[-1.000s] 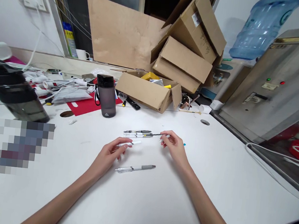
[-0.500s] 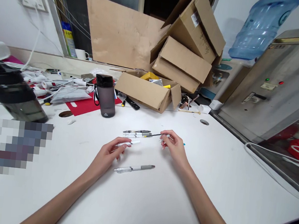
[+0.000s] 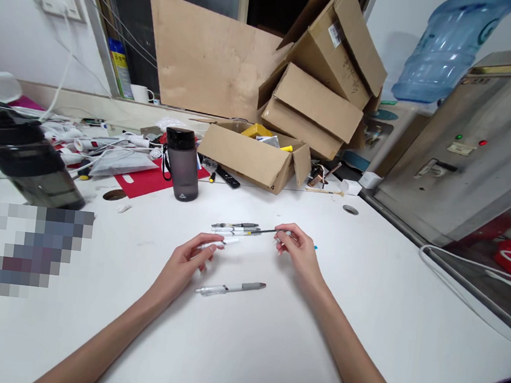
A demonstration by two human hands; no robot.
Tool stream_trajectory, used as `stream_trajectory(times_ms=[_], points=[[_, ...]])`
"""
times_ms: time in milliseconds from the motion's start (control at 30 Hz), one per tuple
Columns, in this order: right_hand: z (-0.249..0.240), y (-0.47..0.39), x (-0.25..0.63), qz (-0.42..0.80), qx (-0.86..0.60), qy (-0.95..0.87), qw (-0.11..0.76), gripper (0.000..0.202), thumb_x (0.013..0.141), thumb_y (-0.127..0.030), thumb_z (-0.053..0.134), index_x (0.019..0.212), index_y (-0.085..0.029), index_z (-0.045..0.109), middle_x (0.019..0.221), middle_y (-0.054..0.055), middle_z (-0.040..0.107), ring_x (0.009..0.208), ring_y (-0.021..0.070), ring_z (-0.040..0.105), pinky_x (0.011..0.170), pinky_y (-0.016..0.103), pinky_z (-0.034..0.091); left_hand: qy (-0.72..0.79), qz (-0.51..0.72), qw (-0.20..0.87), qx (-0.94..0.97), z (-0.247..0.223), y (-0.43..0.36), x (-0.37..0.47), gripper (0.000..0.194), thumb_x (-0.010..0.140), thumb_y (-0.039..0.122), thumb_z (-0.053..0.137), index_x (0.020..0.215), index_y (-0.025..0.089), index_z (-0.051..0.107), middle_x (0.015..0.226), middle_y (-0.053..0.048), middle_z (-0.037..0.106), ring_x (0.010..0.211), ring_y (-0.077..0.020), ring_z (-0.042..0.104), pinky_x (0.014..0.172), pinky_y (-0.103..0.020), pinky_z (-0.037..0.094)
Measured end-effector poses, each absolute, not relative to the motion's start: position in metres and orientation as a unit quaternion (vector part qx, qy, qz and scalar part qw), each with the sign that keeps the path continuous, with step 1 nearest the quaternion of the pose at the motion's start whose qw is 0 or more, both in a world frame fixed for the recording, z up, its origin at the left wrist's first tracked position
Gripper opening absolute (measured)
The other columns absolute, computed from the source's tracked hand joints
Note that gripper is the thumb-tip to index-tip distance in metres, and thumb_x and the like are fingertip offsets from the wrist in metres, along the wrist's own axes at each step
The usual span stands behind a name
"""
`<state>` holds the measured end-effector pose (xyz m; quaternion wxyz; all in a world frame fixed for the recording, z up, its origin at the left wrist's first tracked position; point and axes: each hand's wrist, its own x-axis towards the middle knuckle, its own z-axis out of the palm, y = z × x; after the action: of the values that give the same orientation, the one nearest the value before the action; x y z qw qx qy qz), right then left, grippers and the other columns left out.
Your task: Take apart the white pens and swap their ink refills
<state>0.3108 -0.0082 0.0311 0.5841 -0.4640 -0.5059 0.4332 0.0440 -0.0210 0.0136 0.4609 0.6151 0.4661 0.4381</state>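
White slim tube (image 3: 232,241) | left hand (image 3: 190,259) pinching it | right hand (image 3: 298,250) pinching pale piece (image 3: 277,240)

One pen (image 3: 230,289) lies closest to us on our table (image 3: 239,348), between our wrists. Just behind it, our left hand (image 3: 184,262) has a barrel (image 3: 232,241), with our right hand (image 3: 298,250) across on the right, a rod (image 3: 267,232) running left from its fingers toward a row of pens (image 3: 235,225) sitting behind. Further back left we've got a bottle (image 3: 183,169), a folder (image 3: 140,180) behind it, a remote (image 3: 228,178) to its right, then a box (image 3: 245,154). A cabinet (image 3: 484,142) stands far right.
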Motion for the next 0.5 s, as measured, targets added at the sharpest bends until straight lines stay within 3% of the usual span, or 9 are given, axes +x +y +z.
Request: stream_trajectory(times_ms=[233, 500], points=[[0.0332, -0.0109, 0.3080, 0.436, -0.466, -0.499, 0.586, 0.026, 0.079, -0.045, 0.073, 0.082, -0.020, 0.068, 0.080, 0.002, 0.066, 0.063, 0.0135, 0.056, 0.059, 0.027, 0.048, 0.488, 0.461, 0.461, 0.580, 0.0183, -0.0222, 0.0439, 0.039, 0.091, 0.052, 0.063, 0.117, 0.025, 0.072, 0.105, -0.007, 0.074, 0.080, -0.0193, 0.061, 0.067, -0.027, 0.050], [0.0283, -0.0088, 0.3082, 0.434, -0.458, -0.518, 0.577, 0.030, 0.081, -0.049, 0.073, 0.082, -0.020, 0.067, 0.080, 0.002, 0.066, 0.065, 0.0138, 0.057, 0.059, 0.027, 0.048, 0.469, 0.450, 0.470, 0.597, 0.0167, -0.0221, 0.0438, 0.036, 0.093, 0.049, 0.061, 0.118, 0.026, 0.072, 0.110, -0.007, 0.073, 0.081, -0.0184, 0.060, 0.066, -0.026, 0.048]])
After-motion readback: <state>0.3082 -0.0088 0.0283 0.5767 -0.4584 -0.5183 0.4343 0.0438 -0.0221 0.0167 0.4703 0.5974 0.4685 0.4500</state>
